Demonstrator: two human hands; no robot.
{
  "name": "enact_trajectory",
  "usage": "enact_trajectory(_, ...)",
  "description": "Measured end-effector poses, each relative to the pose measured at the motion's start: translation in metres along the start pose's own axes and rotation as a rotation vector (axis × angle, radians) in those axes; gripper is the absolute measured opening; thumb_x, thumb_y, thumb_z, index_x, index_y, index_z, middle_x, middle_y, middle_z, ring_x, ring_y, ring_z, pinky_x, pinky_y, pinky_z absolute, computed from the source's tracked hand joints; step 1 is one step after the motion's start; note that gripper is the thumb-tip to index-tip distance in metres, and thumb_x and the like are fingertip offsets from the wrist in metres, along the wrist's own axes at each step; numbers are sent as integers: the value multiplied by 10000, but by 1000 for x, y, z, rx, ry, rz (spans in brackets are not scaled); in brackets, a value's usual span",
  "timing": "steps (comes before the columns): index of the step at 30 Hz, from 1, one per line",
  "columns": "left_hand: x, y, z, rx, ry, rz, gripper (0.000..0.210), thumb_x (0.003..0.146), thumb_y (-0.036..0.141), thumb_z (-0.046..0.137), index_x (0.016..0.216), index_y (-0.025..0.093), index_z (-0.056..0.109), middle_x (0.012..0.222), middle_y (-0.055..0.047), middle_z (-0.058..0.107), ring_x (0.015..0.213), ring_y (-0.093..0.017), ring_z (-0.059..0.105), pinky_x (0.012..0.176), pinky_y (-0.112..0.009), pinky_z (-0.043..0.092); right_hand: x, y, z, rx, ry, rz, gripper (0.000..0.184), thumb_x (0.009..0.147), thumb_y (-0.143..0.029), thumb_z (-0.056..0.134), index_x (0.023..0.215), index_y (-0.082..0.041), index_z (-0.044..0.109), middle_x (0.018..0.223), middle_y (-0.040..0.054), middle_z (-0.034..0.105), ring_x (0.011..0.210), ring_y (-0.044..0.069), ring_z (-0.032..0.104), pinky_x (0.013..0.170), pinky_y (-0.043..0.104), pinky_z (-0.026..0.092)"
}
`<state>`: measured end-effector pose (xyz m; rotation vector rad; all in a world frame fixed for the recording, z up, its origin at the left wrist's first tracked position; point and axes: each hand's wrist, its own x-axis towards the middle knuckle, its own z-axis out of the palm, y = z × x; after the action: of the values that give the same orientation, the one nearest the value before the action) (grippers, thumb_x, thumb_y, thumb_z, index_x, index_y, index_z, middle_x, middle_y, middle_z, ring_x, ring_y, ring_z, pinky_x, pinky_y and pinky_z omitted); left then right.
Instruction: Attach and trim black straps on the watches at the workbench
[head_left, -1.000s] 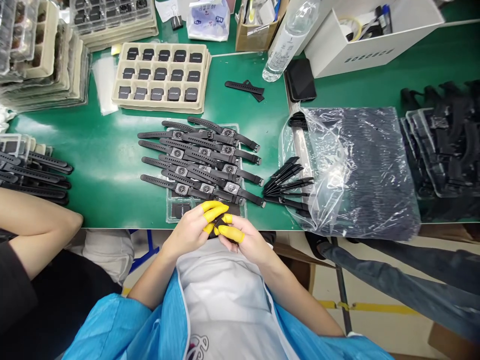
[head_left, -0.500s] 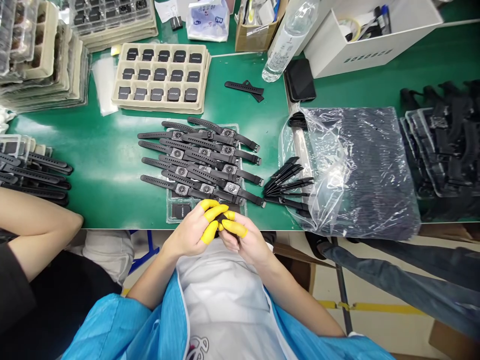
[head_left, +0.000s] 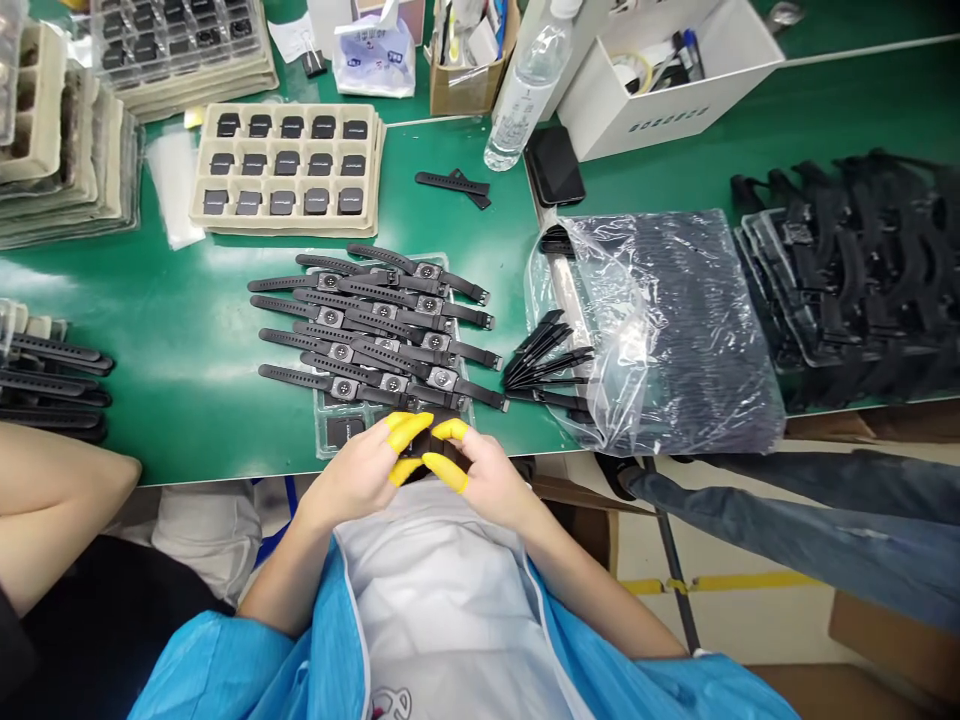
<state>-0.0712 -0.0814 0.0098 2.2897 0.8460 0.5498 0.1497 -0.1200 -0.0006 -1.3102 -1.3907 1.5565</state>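
Left hand and right hand: fingers part-curled, pinching black part | Position: between hands, near table edge | Axis: cannot tell, fingers cover | Watches: axes left-right, buckles right

Above the near edge of a green table, the left hand and right hand, several fingertips covered by yellow finger cots, hold a small black piece between them, partly hidden. Just beyond, smartwatches with black straps lie back side up in overlapping rows across a clear tray, and behind them a cream compartment tray carries fifteen black square pieces in three rows of five. To the right lie two crossed watch straps, a smartphone beside a tilted-looking clear bottle, and a clear plastic bag full of dark strips.
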Motion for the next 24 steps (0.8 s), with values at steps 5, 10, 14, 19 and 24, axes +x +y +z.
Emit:
enact_trajectory(5, -2, -13, -23, 245, -106, -95, 355, 1049, 232, 484, 1397, 197, 545, 1154, -85, 750, 1012, -222, 744, 853, -340, 621, -7, -3, -34, -578, -111, -104, 231, 1056, -390, 535, 1078, -214, 683, 889, 55, 731, 726, 212, 633, 659, 319, 411)
enact_trajectory(10, 4, -15, -48, 462, -152, -33, 203, 1042, 232, 513, 1129, 197, 694, 1038, -82, 751, 933, -231, 688, 819, -359, 552, -18, -2, -51, -642, -64, -134, 258, 1067, -318, 460, 1018, -211, 690, 931, 64, 708, 718, 194, 624, 667, 316, 437)
enact_trajectory(14, 10, -11, -48, 564, -197, -48, 291, 1000, 87, 448, 1108, 178, 703, 978, -98, 718, 927, -247, 631, 854, -392, 490, -26, 0, -59, -661, 20, -120, 309, 1079, -338, 438, 995, -220, 711, 918, 76, 669, 710, 198, 615, 648, 322, 453)
enact_trajectory(19, 26, -13, -31, 465, -267, -39, 336, 984, 48, 418, 1124, 169, 698, 1017, -100, 676, 972, -248, 598, 911, -404, 471, -31, 11, -68, -748, 166, -49, 237, 1034, -309, 492, 1096, -239, 709, 1001, 86, 746, 743, 237, 665, 660, 351, 484)
enact_trajectory(24, 39, -24, -11, 451, -154, -44, 299, 1017, 109, 448, 1121, 192, 716, 1110, -108, 644, 1016, -255, 565, 948, -411, 472, -30, 16, -74, -893, 189, -54, 240, 1037, -316, 504, 1105, -235, 719, 985, 82, 734, 769, 246, 675, 637, 348, 477)
